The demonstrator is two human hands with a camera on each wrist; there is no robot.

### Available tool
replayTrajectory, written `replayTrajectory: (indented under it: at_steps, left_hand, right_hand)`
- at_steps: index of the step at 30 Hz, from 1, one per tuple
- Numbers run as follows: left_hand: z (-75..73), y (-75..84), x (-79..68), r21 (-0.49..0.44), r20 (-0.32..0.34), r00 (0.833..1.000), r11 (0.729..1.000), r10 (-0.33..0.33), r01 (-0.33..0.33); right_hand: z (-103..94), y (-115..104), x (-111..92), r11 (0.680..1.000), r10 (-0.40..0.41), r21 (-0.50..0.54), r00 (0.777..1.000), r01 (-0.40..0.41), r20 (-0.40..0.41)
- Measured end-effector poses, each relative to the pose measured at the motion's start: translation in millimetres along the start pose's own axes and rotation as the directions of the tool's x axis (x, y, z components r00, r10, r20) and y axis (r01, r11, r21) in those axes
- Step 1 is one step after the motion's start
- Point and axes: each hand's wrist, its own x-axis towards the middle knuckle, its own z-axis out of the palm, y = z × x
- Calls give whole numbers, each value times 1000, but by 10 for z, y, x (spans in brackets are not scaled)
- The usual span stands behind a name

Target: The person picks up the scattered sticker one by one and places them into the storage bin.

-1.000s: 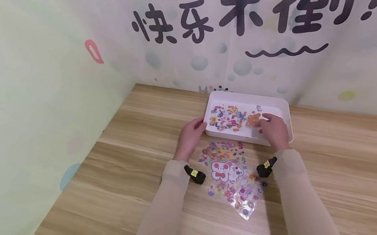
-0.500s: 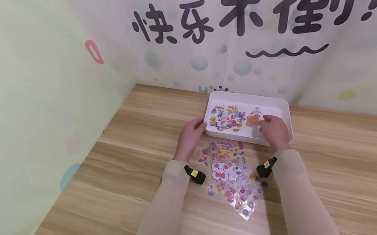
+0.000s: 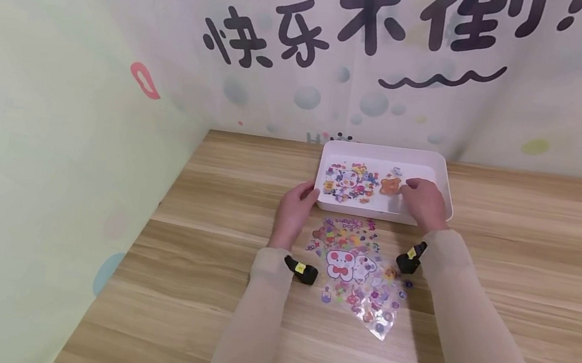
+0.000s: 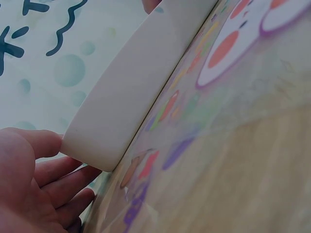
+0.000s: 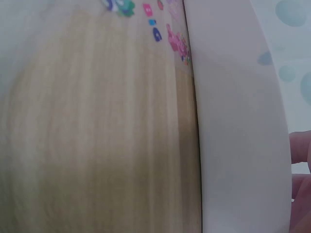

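A white tray [image 3: 370, 214] stands by the back wall, holding many small colourful stickers [image 3: 349, 180] on its left side. My left hand [image 3: 295, 210] holds the tray's front left corner; in the left wrist view the thumb of that hand [image 4: 43, 187] meets the corner, with the other fingers beside the wall. Inside the tray's right half, my right hand [image 3: 424, 201] pinches the edge of an orange bear-shaped sticker [image 3: 390, 185]. A small pale sticker [image 3: 396, 171] lies just behind it. The tray wall hides most of the right fingers in the right wrist view.
In front of the tray, clear sheets printed with colourful stickers [image 3: 348, 266] lie on the wooden table [image 3: 204, 244], under and between both wrists. A printed cloth [image 3: 280, 99] hangs right behind the tray.
The orange bear-shaped sticker has shifted very slightly left, and the small pale sticker behind it has come a little forward. The left hand and the tray have stayed put.
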Motion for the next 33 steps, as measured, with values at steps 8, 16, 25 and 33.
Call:
replayTrajectory:
  at_steps: [8, 16, 25, 33]
  left_hand:
    - [2, -15, -10, -6, 1, 1000, 1000, 2, -2]
    - [6, -6, -11, 0, -1, 1000, 1000, 3, -3]
    - [-7, -10, -9, -14, 0, 1000, 1000, 18, -18]
    - [-36, -10, -6, -4, 7, 1000, 1000, 18, -18]
  right_hand:
    - [-5, -9, -36, 1000, 10, -20, 1000, -10, -10]
    - [-15, -14, -55, 1000, 1, 25, 999, 0, -49]
    - [-10, 25, -30, 991, -82, 94, 992, 91, -97]
    - [-4, 93, -83, 966, -130, 210, 985, 153, -116]
